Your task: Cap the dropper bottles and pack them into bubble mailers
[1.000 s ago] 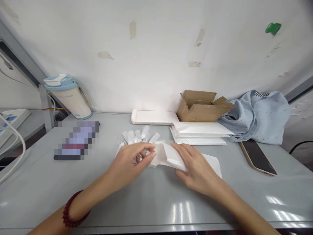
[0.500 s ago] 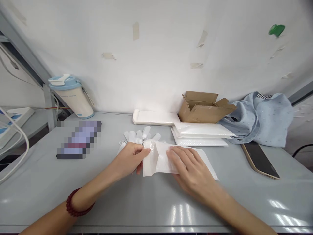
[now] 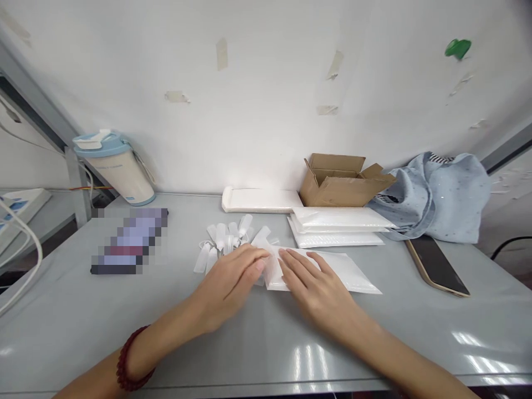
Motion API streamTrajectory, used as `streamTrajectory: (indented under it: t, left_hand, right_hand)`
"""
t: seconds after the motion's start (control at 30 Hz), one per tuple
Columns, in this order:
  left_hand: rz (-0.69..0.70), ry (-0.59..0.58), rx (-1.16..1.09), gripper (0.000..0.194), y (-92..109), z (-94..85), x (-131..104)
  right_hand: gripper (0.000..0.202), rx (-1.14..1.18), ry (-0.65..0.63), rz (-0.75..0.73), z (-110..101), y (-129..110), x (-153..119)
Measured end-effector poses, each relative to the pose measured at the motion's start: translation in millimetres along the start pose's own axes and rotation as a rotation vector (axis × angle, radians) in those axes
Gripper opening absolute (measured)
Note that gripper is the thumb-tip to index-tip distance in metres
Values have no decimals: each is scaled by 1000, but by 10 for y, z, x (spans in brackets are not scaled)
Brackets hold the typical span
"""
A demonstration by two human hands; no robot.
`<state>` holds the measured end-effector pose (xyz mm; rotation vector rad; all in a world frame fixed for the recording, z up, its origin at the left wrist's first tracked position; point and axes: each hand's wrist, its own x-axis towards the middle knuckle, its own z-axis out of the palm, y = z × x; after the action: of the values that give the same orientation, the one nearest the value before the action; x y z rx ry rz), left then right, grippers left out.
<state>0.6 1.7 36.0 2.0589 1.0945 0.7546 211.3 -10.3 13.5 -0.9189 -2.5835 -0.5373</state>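
Observation:
A white padded envelope lies on the grey table in front of me. My left hand is closed at its left end, fingers together and thumb alongside, around the flap, which is partly hidden by the fingers. Flat on top of the envelope rests my right hand, fingers stretched out and pressing on it near the flap. Just behind my left hand is a cluster of small white plastic tags or bottles, some partly covered by the hand; their exact kind cannot be made out.
Behind lie stacked white padded envelopes, a flat white stack and an open cardboard box. To the right are a light blue cloth bag and a phone. At left stand a tumbler and a blurred-out phone.
The flap has gone from raised and spread toward me to folded over at the envelope's left end. My left hand has turned over it. The right hand stays on the envelope.

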Motion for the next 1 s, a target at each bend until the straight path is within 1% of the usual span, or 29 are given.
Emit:
streamTrajectory:
  t: [0.03,0.1,0.17,0.23,0.33,0.4,0.47,0.63,0.73,0.8,0.83,0.87,0.9,0.93,1.0]
  left_hand:
    - [81,-9,88,30,1,-1,-13]
    - [218,-17,217,32,-27,5,-27]
    - [328,17,308,35,-89,30,-25]
    - [432,109,378,32,-167,71,-14]
    - [641,270,465,30,-261,139,-9]
    - [759,300,505,32,-283,167,-16]
    - [808,298,536,33,-270,171,-21]
    - [823,353,662,25,-212,132,-8]
    - [845,374,680,24,-230,141,-9]
    - [814,388,618,25,-240,165,-7]
    - [768,385,559,25,-232,176,2]
    - [684,364,489,24,-211,183,19]
    - [564,329,407,22,-174,183,47]
    - [410,280,314,21,-123,175,88]
    - [59,160,115,23,6,139,215]
  right_hand:
    - [35,-2,16,-2,-1,9,-2]
    - [34,-2,43,-2,-4,21,-4]
    - [32,6,83,6,-5,23,-4]
    - [31,28,132,20,-4,15,-3]
    - [31,52,224,14,-23,-9,-8]
    - [31,31,261,-28,-60,-27,-20]
    - [31,3,280,-82,-108,-46,-39]
    - [32,45,354,-197,-175,-100,-85]
    - [33,86,384,-207,-160,-137,-90]
    - [33,92,419,-163,-145,-150,-84]
    - [32,75,439,-130,-141,-147,-79]
    - [30,44,458,-87,-139,-135,-73]
    - [27,-3,473,-38,-141,-113,-67]
    - [24,-56,484,13,-145,-79,-61]
    - [26,-154,504,135,-159,21,-51]
